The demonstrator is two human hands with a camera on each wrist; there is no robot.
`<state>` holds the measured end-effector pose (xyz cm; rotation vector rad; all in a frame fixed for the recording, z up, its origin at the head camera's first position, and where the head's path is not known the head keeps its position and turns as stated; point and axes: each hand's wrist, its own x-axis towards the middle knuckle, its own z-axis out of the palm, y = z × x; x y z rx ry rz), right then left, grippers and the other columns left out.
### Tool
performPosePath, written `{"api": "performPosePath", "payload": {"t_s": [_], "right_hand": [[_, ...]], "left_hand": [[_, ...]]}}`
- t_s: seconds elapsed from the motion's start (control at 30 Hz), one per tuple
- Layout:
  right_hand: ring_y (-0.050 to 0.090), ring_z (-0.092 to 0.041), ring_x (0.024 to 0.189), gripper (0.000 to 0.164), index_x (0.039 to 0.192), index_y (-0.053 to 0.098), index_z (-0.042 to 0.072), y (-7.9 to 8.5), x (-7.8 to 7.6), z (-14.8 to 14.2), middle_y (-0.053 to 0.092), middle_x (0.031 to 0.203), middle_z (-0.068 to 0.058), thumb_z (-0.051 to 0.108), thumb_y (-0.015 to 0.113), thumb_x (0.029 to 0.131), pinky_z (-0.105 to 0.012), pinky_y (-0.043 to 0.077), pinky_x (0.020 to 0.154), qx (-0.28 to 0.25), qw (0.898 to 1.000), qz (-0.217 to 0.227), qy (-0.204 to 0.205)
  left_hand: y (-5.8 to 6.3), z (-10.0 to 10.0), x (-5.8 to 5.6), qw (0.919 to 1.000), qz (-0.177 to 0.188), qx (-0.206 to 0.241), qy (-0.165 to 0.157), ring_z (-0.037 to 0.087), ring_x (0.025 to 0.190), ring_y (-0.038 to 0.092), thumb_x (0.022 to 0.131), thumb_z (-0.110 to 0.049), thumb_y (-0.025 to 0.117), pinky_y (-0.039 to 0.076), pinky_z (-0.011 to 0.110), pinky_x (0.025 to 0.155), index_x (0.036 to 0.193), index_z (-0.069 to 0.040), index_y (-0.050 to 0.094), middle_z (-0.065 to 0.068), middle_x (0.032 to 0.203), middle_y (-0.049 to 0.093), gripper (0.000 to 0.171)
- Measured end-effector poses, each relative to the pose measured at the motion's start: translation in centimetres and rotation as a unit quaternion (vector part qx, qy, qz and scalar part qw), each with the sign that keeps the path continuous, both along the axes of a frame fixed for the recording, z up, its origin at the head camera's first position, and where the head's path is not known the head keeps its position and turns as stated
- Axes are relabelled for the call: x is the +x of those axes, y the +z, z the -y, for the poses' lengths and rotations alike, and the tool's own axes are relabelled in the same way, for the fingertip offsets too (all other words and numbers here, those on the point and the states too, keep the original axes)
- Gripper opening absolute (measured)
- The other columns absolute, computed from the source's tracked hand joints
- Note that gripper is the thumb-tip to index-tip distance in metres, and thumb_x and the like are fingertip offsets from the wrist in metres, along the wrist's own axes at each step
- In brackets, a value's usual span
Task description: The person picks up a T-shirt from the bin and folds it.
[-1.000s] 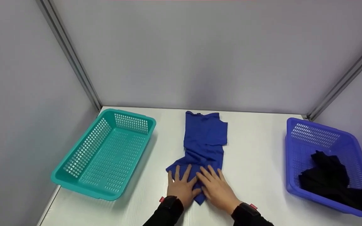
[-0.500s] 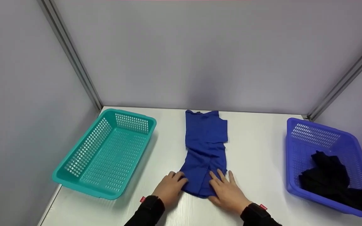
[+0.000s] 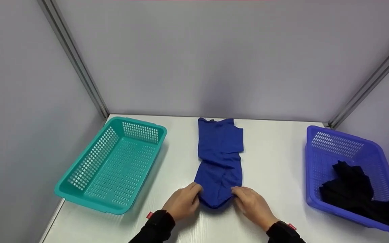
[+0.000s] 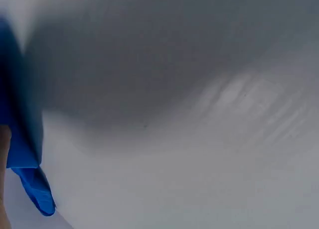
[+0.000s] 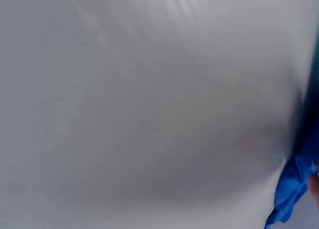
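A blue garment (image 3: 219, 145), folded into a long narrow strip, lies on the white table (image 3: 268, 162) with its near end towards me. My left hand (image 3: 183, 201) pinches the near left corner of the cloth, fingers curled with the thumb below. At the near right corner my right hand (image 3: 253, 204) pinches the hem in the same way. Between the hands the near edge sags in a curve, with a shadow under it. The left wrist view has the blue cloth (image 4: 22, 134) at its left border; the right wrist view has the cloth (image 5: 296, 184) at its right border.
A green plastic basket (image 3: 144, 175) stands to the left with nothing in it. To the right is a blue-violet basket (image 3: 311, 168) holding a black cloth (image 3: 349, 189). Grey panels (image 3: 214, 57) wall the table at the back and both sides.
The hands were spread flat on the garment's near end; they moved apart to its corners, and the fingers have curled to pinch them. The crumpled near part has been straightened and its edge lifted.
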<state>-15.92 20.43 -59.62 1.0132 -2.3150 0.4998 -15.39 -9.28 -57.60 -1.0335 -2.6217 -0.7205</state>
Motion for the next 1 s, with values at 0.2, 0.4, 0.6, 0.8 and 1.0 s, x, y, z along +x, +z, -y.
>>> {"api": "performPosePath", "payload": {"t_s": [0.2,0.4,0.6,0.8,1.0], "right_hand": [[0.074,-0.026,0.102,0.045,0.113,0.071,0.001,2.3,0.3,-0.6,0.075,0.112,-0.009,-0.016,0.082,0.074,-0.016,0.05,0.096,-0.116,0.99,0.069,0.038],[0.076,-0.022,0.101,0.037,0.113,0.07,0.005,4.1,0.6,-1.0,0.078,0.109,-0.011,-0.018,0.071,0.085,-0.011,0.049,0.092,-0.199,0.967,0.153,0.05],[0.063,-0.001,0.068,0.026,0.103,0.063,0.004,5.5,1.1,-1.7,0.072,0.078,-0.004,-0.018,0.064,0.089,-0.016,0.045,0.057,-0.284,0.934,0.213,0.021],[0.075,-0.013,0.079,0.016,0.107,0.059,0.0,7.2,1.7,-1.9,0.075,0.085,-0.011,-0.013,0.056,0.099,-0.028,0.061,0.064,-0.323,0.9,0.286,0.061],[0.067,-0.008,0.062,0.014,0.108,0.059,0.001,7.4,2.1,-2.3,0.068,0.07,-0.014,-0.01,0.054,0.101,-0.027,0.056,0.049,-0.299,0.887,0.337,0.099]], "left_hand": [[1.3,1.0,-0.2,0.99,-0.121,-0.051,-0.053,0.015,0.103,0.064,0.079,0.012,0.076,0.055,0.025,0.088,0.13,-0.008,0.065,0.004,0.117,0.063,0.056],[2.3,1.4,-0.9,0.9766,-0.213,0.027,0.002,0.02,0.092,0.057,0.078,0.005,0.081,0.048,0.032,0.082,0.098,-0.009,0.071,0.002,0.1,0.064,0.026],[4.8,1.1,-0.1,0.9801,-0.035,0.194,-0.017,0.026,0.115,0.068,0.077,0.012,0.079,0.052,0.041,0.098,0.103,-0.007,0.066,0.005,0.111,0.074,0.036],[6.7,0.8,0.9,0.9588,0.149,0.232,-0.067,0.018,0.107,0.072,0.096,0.008,0.063,0.058,0.036,0.093,0.114,-0.005,0.064,0.007,0.111,0.076,0.021],[8.2,0.9,1.3,0.9318,0.279,0.18,-0.146,0.005,0.101,0.067,0.101,0.002,0.058,0.054,0.026,0.093,0.122,-0.008,0.075,0.001,0.117,0.076,0.029]]}}
